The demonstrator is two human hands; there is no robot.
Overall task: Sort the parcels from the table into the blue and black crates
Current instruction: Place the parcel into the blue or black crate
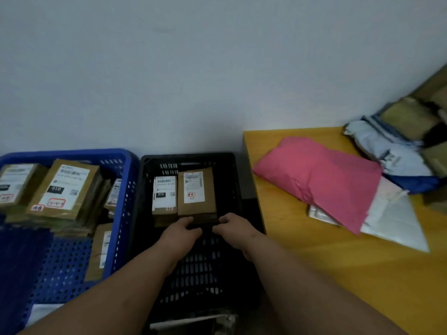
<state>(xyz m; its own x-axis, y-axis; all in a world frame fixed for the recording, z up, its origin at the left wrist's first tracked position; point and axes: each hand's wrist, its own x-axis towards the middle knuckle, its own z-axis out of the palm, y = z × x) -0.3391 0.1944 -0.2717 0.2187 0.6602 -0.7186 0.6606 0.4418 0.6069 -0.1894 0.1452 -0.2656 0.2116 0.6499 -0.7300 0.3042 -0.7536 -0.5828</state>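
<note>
Brown cardboard parcel (196, 193) is held at its near edge by the left hand (180, 232) and right hand (235, 228), both grips curled on it, inside the black crate (238, 187) at lower centre. It should be lowered flat beside its neighbour, label up, before release; more parcels wait on the desk (338, 274) at right.

We seem to be in a plain parcel-sorting room. At lower left a blue crate (125, 187) holds labelled cardboard parcels (65, 189), a black crate (232, 180) at centre holds more, and at right a yellow table (338, 274) carries mailer bags (321, 175) against a bare pale wall (193, 68).
</note>
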